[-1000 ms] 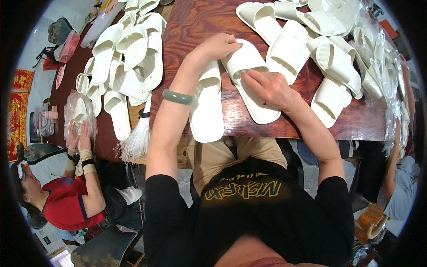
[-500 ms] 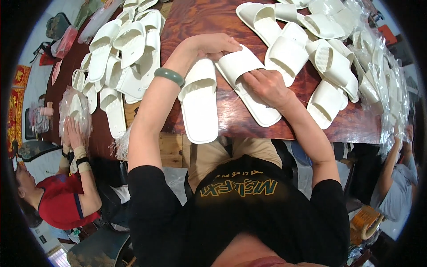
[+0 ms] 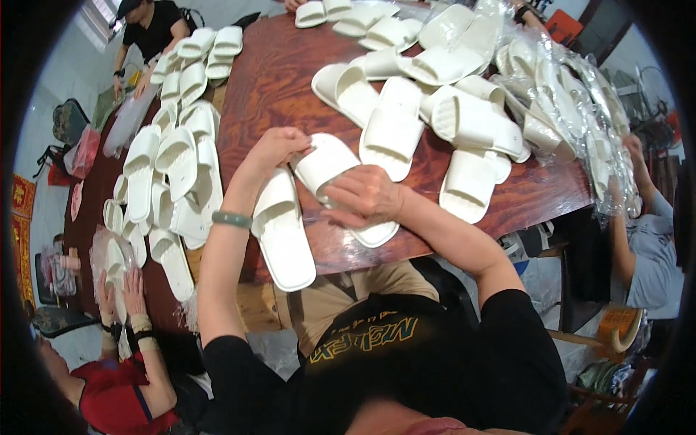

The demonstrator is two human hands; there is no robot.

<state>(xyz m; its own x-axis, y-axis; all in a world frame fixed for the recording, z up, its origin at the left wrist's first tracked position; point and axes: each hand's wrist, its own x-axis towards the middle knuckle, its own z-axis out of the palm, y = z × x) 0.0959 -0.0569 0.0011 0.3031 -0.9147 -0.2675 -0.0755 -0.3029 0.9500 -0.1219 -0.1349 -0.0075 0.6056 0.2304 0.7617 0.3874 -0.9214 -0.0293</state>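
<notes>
At red-brown table (image 3: 264,80), red-and-gold banner (image 3: 23,196) leftward, in yellow-lettered shirt (image 3: 457,348), pinching white slipper (image 3: 328,161) with left hand (image 3: 274,147), right hand's (image 3: 370,194) grip unclear

Bright light glosses the tabletop (image 3: 268,80), while fisheye distortion bends edges.

The head view looked steeply down from the left of two fisheye cameras on the wearer's head, past the black T-shirt (image 3: 464,355), with the wooden tabletop (image 3: 264,80) at close range and the room curving around it.

White slippers (image 3: 392,130) on reddish-brown table (image 3: 272,80)
</notes>
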